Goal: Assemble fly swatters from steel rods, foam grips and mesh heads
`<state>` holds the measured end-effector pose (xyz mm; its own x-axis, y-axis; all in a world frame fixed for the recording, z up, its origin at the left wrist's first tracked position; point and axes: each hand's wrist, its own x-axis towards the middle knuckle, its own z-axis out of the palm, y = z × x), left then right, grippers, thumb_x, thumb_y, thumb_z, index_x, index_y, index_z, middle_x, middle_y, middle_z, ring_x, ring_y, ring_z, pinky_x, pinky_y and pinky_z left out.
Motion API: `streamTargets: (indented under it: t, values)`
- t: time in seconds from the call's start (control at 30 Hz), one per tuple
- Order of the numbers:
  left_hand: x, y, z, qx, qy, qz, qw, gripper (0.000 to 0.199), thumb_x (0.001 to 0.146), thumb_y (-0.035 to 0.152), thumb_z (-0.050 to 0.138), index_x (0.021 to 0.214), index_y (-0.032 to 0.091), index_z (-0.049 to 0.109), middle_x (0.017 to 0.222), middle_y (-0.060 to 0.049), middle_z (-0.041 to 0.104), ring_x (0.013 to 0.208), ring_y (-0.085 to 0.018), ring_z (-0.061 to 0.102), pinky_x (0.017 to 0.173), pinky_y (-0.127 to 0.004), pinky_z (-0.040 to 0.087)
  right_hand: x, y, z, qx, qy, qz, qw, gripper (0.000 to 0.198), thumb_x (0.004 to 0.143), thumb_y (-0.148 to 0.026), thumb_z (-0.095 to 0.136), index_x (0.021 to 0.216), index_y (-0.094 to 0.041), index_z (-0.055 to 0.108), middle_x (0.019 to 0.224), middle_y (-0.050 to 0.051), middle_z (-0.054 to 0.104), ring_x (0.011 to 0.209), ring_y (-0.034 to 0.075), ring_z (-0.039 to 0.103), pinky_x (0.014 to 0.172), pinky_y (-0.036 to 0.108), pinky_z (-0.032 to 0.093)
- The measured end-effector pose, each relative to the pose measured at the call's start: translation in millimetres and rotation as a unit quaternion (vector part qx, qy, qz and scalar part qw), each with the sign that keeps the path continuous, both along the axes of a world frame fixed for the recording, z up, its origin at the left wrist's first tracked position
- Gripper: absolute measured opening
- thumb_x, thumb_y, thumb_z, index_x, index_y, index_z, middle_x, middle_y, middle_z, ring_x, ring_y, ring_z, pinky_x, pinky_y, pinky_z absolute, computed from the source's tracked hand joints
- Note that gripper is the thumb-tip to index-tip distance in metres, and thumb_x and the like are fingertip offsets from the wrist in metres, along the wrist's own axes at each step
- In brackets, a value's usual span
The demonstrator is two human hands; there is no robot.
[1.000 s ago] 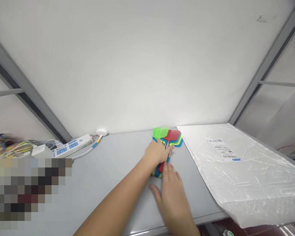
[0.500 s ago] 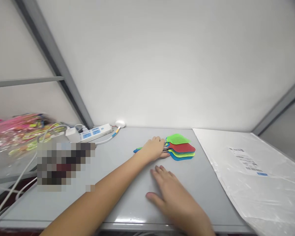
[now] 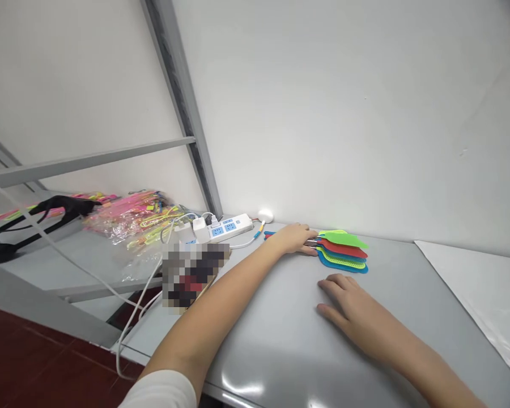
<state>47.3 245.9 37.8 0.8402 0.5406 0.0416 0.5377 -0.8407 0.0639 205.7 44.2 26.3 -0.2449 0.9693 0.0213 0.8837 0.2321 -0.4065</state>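
Observation:
A stack of fly swatters (image 3: 344,249) with green, red, yellow-green and blue mesh heads and thin metal shafts lies near the back wall, heads to the right. My left hand (image 3: 296,239) is closed around the shafts, hiding most of them; a few handle ends (image 3: 270,234) show past it on the left. My right hand (image 3: 348,306) is held low over the table, just in front of the swatter heads. Its fingers are apart, with nothing in them.
The grey table (image 3: 272,334) carries a power strip (image 3: 229,226) with plugs and a white round device (image 3: 265,215). A blurred-out object (image 3: 195,277) lies near my left forearm. White wrapped sheeting (image 3: 471,272) is at right. Bagged colourful items (image 3: 131,215) lie beyond the frame at left.
The view has turned left. The swatters and my left hand have shifted back and left, closer to the wall and power strip. My right hand remains in front of the swatters.

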Motion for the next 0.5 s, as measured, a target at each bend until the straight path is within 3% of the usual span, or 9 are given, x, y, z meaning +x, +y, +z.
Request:
streamTargets:
  t: [0.1, 0.27, 0.5]
  values:
    - [1.0, -0.5, -4.5, 0.018, -0.013, -0.022, 1.000, 0.055, 0.086, 0.056, 0.060, 0.129, 0.023, 0.058, 0.113, -0.011, 0.065, 0.105, -0.027, 0.061, 0.088, -0.032, 0.044, -2.4, 11.1, -15.0, 0.050, -0.023, 0.009, 0.998, 0.046, 0.095, -0.051, 0.045, 0.130, -0.026, 0.058, 0.141, 0.009, 0.051, 0.128, 0.030, 0.046, 0.102, 0.047, 0.041]
    - [8.8, -4.4, -11.5, 0.053, -0.047, -0.022, 0.997, 0.059, 0.096, 0.053, 0.042, 0.139, 0.015, 0.049, 0.116, -0.011, 0.065, 0.113, -0.028, 0.058, 0.095, -0.032, 0.040, 2.5, 16.5, -35.0, 0.081, -0.030, 0.003, 0.996, 0.041, 0.097, -0.048, 0.043, 0.131, -0.029, 0.056, 0.142, 0.009, 0.049, 0.132, 0.028, 0.042, 0.105, 0.048, 0.036]
    - [19.1, 12.3, -13.2, 0.051, -0.047, -0.029, 0.997, 0.068, 0.083, 0.062, 0.061, 0.130, 0.013, 0.056, 0.111, -0.015, 0.068, 0.107, -0.031, 0.062, 0.089, -0.035, 0.045, 5.7, 19.3, -36.4, 0.092, -0.033, 0.037, 0.995, 0.041, 0.096, -0.041, 0.046, 0.133, -0.026, 0.055, 0.140, 0.011, 0.052, 0.130, 0.030, 0.044, 0.102, 0.049, 0.040]
